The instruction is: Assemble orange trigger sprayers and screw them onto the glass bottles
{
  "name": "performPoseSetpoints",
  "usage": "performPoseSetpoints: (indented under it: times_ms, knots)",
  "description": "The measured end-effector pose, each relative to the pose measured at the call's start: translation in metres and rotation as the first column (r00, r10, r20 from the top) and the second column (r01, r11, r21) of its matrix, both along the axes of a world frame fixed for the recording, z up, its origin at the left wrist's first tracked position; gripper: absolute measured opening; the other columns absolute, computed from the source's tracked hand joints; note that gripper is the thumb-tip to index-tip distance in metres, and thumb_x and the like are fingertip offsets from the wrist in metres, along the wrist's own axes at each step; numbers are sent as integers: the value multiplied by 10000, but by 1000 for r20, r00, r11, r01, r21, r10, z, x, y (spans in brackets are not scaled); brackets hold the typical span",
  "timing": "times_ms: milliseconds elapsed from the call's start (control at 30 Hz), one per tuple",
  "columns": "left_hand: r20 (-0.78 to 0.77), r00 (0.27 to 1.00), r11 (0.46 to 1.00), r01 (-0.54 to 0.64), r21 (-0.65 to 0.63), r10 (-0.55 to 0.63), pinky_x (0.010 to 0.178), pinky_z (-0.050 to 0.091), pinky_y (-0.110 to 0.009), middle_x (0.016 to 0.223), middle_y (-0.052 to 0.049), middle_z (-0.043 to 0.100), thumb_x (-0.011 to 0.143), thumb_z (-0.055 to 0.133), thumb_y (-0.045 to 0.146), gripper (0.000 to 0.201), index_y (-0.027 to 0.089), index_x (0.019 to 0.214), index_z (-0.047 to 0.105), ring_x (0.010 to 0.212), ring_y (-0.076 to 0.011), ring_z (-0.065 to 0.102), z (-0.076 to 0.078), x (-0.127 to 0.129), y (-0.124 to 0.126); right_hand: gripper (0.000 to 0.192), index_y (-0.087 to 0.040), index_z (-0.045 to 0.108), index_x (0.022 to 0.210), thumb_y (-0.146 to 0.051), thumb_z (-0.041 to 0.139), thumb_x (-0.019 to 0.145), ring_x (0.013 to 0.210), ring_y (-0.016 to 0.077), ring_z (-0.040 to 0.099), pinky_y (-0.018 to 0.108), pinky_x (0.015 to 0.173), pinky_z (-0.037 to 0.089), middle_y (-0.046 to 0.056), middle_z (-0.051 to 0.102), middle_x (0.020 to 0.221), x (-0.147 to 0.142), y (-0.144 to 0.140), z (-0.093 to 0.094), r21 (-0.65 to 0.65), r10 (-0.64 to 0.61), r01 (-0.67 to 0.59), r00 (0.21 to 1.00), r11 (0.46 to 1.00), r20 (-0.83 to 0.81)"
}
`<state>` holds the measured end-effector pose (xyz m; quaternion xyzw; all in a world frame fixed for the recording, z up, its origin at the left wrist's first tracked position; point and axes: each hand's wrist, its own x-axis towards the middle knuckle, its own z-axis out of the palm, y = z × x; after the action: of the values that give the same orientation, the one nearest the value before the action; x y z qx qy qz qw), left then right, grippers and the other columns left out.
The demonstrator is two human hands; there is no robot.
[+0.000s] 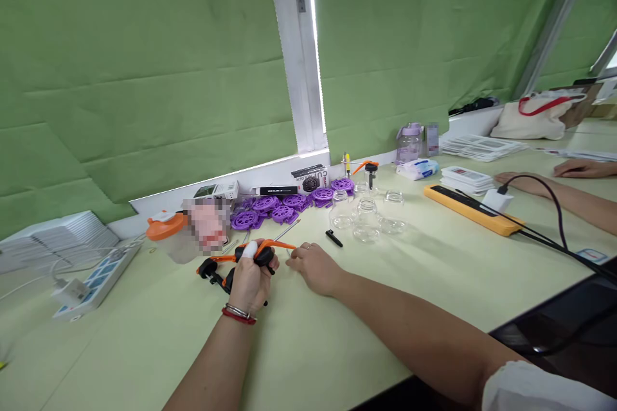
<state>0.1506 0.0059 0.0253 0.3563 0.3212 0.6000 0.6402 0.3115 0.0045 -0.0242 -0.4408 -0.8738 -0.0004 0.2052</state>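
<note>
My left hand (250,282) is closed around a black and orange pump tool (263,253) on the pale green table (337,334); a white wrap covers one fingertip and bracelets sit on the wrist. An orange tube (279,244) runs from the tool toward my right hand (313,266). That hand rests on the table with fingers curled, its fingertips at the tube's end. Just beyond lie a thin metal rod (288,230) and a small black piece (333,238).
Purple round parts (284,205) lie in a row near the wall, with several clear glass cups (366,218) to their right. A white power strip (91,282) sits left, a yellow one (470,209) right. Another person's hands (554,180) rest at far right.
</note>
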Motion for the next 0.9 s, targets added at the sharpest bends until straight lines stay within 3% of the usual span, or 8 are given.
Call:
performPoseSetpoints:
  times_ms: [133,333,467,733,900]
  knots:
    - [-3,1000,1000,-12,9,12,460,371,-234,592,19,525,798,533,318,155,170,829,496,444,-102,475,-3,-1,3,177,-132,645,906,-109,476,857,846,200,531,337,745,358,89,617,914,-10,-10,3,73,6,-24,972,997,235]
    - [-33,999,999,-31,12,31,454,364,-235,569,28,509,796,522,331,163,171,812,495,434,-103,472,-3,-1,4,162,-140,609,796,-99,466,860,732,166,530,316,710,354,50,608,799,-10,-25,8,107,118,-166,926,980,359]
    - [-60,997,999,-36,21,37,451,357,-226,549,36,499,782,534,331,172,168,826,500,433,-103,481,-6,1,3,184,-145,599,766,-81,455,859,715,166,533,321,730,360,51,614,773,-12,-30,10,167,186,-274,893,947,410]
    - [-101,994,998,-43,41,47,462,358,-229,532,38,500,803,521,331,161,181,854,494,441,-110,481,-8,3,-4,186,-158,597,804,-56,446,842,649,159,519,328,729,370,61,627,740,-21,-44,12,278,331,-483,829,830,451]
    - [-89,995,999,45,7,-44,466,357,-232,537,36,494,790,544,337,186,174,871,502,442,-110,476,-2,8,-13,179,-172,582,809,-72,439,849,685,160,520,316,747,395,52,621,759,-26,-51,14,267,359,-487,838,831,410]
